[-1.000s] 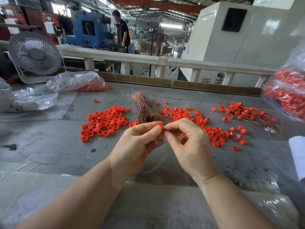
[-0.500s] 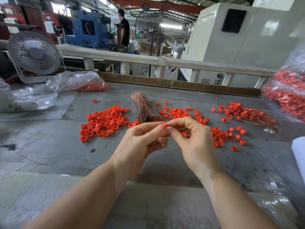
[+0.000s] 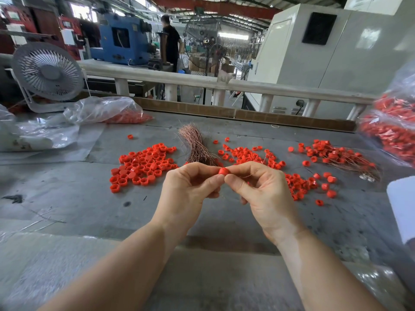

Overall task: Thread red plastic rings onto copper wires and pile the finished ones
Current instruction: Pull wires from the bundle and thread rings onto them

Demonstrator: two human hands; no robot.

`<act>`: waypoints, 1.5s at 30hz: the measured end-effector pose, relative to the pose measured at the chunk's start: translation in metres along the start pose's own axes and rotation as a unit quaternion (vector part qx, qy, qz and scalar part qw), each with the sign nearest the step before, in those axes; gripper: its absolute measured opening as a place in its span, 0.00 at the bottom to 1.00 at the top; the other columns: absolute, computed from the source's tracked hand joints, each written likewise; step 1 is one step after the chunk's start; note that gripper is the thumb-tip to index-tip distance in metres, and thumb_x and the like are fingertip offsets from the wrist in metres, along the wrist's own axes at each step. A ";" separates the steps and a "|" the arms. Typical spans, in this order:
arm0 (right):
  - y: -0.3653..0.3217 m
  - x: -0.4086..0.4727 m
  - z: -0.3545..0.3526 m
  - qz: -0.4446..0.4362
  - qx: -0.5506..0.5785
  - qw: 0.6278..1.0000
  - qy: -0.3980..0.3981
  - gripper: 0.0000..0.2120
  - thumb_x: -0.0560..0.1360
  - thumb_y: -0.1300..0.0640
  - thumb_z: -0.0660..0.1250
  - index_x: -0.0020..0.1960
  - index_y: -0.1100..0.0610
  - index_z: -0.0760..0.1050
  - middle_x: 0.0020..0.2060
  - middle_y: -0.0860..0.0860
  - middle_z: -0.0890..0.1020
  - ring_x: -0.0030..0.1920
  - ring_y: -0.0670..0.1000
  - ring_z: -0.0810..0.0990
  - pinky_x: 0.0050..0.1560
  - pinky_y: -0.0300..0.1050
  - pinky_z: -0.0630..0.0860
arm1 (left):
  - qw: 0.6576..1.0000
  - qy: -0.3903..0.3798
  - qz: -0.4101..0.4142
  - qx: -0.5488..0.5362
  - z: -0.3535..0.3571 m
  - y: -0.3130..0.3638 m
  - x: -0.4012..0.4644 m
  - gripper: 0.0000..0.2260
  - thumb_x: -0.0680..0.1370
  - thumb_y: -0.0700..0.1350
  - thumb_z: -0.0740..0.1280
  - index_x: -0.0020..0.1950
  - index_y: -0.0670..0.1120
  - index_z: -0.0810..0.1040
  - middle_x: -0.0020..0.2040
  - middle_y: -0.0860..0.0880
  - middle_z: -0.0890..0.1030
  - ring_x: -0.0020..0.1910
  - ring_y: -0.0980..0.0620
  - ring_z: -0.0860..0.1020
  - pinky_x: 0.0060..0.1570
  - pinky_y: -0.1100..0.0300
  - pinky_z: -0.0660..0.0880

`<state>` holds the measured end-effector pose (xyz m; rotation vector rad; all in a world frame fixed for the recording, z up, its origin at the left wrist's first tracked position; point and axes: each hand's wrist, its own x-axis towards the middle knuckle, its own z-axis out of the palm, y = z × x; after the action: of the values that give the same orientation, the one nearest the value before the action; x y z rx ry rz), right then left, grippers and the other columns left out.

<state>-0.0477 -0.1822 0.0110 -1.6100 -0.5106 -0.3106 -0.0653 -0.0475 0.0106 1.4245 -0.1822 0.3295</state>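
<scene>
- left hand (image 3: pixel 190 189) and right hand (image 3: pixel 262 194) curled, fingertips pinching one red ring (image 3: pixel 223 171) between them, just in front of the copper wire bundle (image 3: pixel 197 144).
- thin wire (image 3: pixel 251 175) trailing right of ring; probably light, springy, easily kinked; best gripped near its tip.
- ring likely rigid, slick; held by the sides.
- loose rings (image 3: pixel 143 164) left of bundle, finished pile (image 3: pixel 336 153) far right.

Upper left: white desk fan (image 3: pixel 47 71) | top centre: blue machine (image 3: pixel 121 39), person (image 3: pixel 171 41) standing | right: grey cabinet (image 3: pixel 336 52)
</scene>
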 end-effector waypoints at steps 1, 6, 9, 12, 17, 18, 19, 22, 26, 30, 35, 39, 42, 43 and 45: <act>0.000 0.000 0.000 -0.004 0.000 1.000 0.000 0.05 0.64 0.47 0.72 0.40 0.44 0.82 0.32 0.44 0.82 0.30 0.39 0.74 0.30 0.31 0.69 | 1.000 -0.003 0.013 0.015 0.000 0.000 0.000 0.03 0.67 0.40 0.72 0.39 0.46 0.82 0.29 0.50 0.80 0.29 0.57 0.77 0.33 0.66 0.76; 0.001 -0.001 -0.002 -0.004 -0.001 1.000 -0.003 0.03 0.65 0.50 0.72 0.38 0.47 0.81 0.32 0.47 0.80 0.30 0.41 0.72 0.28 0.35 0.69 | 0.998 -0.015 0.044 0.050 -0.001 -0.002 0.001 0.07 0.70 0.35 0.71 0.38 0.47 0.80 0.28 0.52 0.79 0.28 0.57 0.75 0.32 0.67 0.75; 0.001 0.000 -0.003 -0.003 0.001 1.000 -0.014 0.01 0.66 0.54 0.71 0.37 0.48 0.81 0.32 0.47 0.79 0.31 0.42 0.72 0.29 0.35 0.69 | 0.997 -0.025 0.051 0.061 -0.002 -0.003 0.002 0.07 0.70 0.35 0.71 0.38 0.47 0.80 0.30 0.52 0.80 0.29 0.57 0.75 0.32 0.67 0.75; 0.001 -0.001 -0.003 -0.004 0.002 1.000 -0.011 0.02 0.66 0.55 0.71 0.38 0.49 0.81 0.32 0.45 0.80 0.32 0.42 0.73 0.32 0.34 0.69 | 0.997 -0.032 0.043 0.048 -0.001 -0.003 0.001 0.06 0.70 0.35 0.70 0.39 0.46 0.80 0.31 0.52 0.80 0.30 0.56 0.76 0.33 0.67 0.76; 0.001 -0.001 0.003 -0.007 -0.026 0.999 0.046 0.10 0.71 0.63 0.71 0.38 0.48 0.81 0.34 0.46 0.83 0.33 0.43 0.76 0.30 0.36 0.71 | 0.997 -0.040 -0.037 -0.062 -0.001 -0.001 0.002 0.06 0.69 0.36 0.70 0.43 0.45 0.82 0.36 0.49 0.83 0.35 0.56 0.80 0.35 0.66 0.77; 0.000 -0.002 0.003 -0.012 -0.042 0.998 0.049 0.10 0.71 0.63 0.71 0.39 0.48 0.81 0.35 0.46 0.83 0.33 0.42 0.77 0.31 0.36 0.71 | 0.994 -0.045 -0.053 -0.081 -0.001 -0.001 0.002 0.06 0.69 0.36 0.70 0.43 0.45 0.82 0.37 0.48 0.84 0.36 0.55 0.80 0.36 0.65 0.77; -0.001 -0.002 0.003 -0.019 -0.059 0.997 0.047 0.10 0.71 0.63 0.71 0.40 0.48 0.81 0.35 0.44 0.83 0.34 0.41 0.77 0.33 0.36 0.72 | 0.992 -0.049 -0.064 -0.096 -0.001 -0.001 0.002 0.06 0.67 0.37 0.71 0.42 0.46 0.83 0.37 0.48 0.84 0.36 0.55 0.80 0.36 0.65 0.77; -0.002 -0.002 0.004 -0.022 -0.086 0.995 0.044 0.08 0.70 0.61 0.72 0.40 0.48 0.80 0.34 0.42 0.82 0.36 0.41 0.79 0.36 0.38 0.72 | 0.991 -0.036 -0.066 -0.111 -0.001 -0.002 0.001 0.06 0.62 0.42 0.72 0.38 0.47 0.82 0.36 0.47 0.83 0.35 0.54 0.80 0.37 0.65 0.77; -0.001 -0.002 0.003 -0.009 -0.097 0.993 0.061 0.10 0.71 0.61 0.71 0.36 0.48 0.78 0.30 0.42 0.80 0.33 0.46 0.77 0.32 0.45 0.75 | 0.992 -0.028 -0.056 -0.105 -0.001 -0.005 0.003 0.06 0.63 0.40 0.71 0.39 0.45 0.81 0.34 0.49 0.82 0.33 0.56 0.79 0.36 0.66 0.77; -0.001 -0.002 0.003 0.003 -0.108 0.993 0.056 0.11 0.73 0.62 0.70 0.35 0.48 0.77 0.29 0.43 0.80 0.31 0.53 0.77 0.30 0.46 0.74 | 0.996 -0.034 -0.038 -0.076 -0.001 -0.006 0.003 0.08 0.66 0.37 0.71 0.44 0.43 0.80 0.35 0.50 0.83 0.35 0.56 0.80 0.38 0.65 0.78; -0.001 -0.002 0.003 0.004 -0.110 0.993 0.053 0.11 0.74 0.60 0.68 0.36 0.47 0.76 0.31 0.46 0.80 0.33 0.51 0.77 0.29 0.44 0.74 | 0.998 -0.035 -0.019 -0.050 0.000 -0.005 0.002 0.12 0.62 0.41 0.72 0.45 0.43 0.81 0.36 0.50 0.83 0.35 0.56 0.80 0.38 0.65 0.78; -0.002 -0.002 0.003 0.005 -0.109 0.993 0.050 0.11 0.75 0.59 0.67 0.36 0.47 0.77 0.32 0.47 0.81 0.31 0.44 0.76 0.29 0.36 0.71 | 0.998 -0.036 -0.017 -0.038 0.000 -0.005 0.002 0.10 0.66 0.36 0.71 0.46 0.43 0.81 0.36 0.50 0.84 0.36 0.56 0.80 0.39 0.65 0.78; -0.002 -0.001 0.003 0.012 -0.103 0.994 0.043 0.11 0.74 0.60 0.67 0.36 0.48 0.77 0.30 0.48 0.80 0.31 0.41 0.75 0.30 0.33 0.70 | 0.999 -0.033 -0.020 -0.037 0.000 -0.006 0.003 0.08 0.69 0.33 0.70 0.45 0.44 0.81 0.36 0.50 0.84 0.36 0.56 0.80 0.39 0.65 0.78; -0.001 -0.002 0.002 0.014 -0.102 0.994 0.040 0.10 0.74 0.60 0.67 0.36 0.49 0.77 0.30 0.48 0.80 0.31 0.41 0.75 0.31 0.33 0.70 | 0.999 -0.032 -0.021 -0.038 0.000 -0.006 0.003 0.08 0.69 0.33 0.70 0.44 0.44 0.81 0.36 0.50 0.83 0.35 0.56 0.80 0.38 0.66 0.77; -0.001 -0.002 0.002 0.016 -0.103 0.994 0.037 0.10 0.74 0.60 0.68 0.36 0.49 0.77 0.30 0.48 0.80 0.31 0.41 0.75 0.31 0.33 0.70 | 0.998 -0.029 -0.023 -0.043 0.000 -0.006 0.003 0.08 0.69 0.33 0.70 0.43 0.44 0.81 0.36 0.50 0.83 0.35 0.56 0.80 0.38 0.66 0.77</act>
<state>-0.0502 -0.1802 0.0111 -1.7975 -0.4056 -0.4071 -0.0606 -0.0482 0.0055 1.3520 -0.2092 0.2402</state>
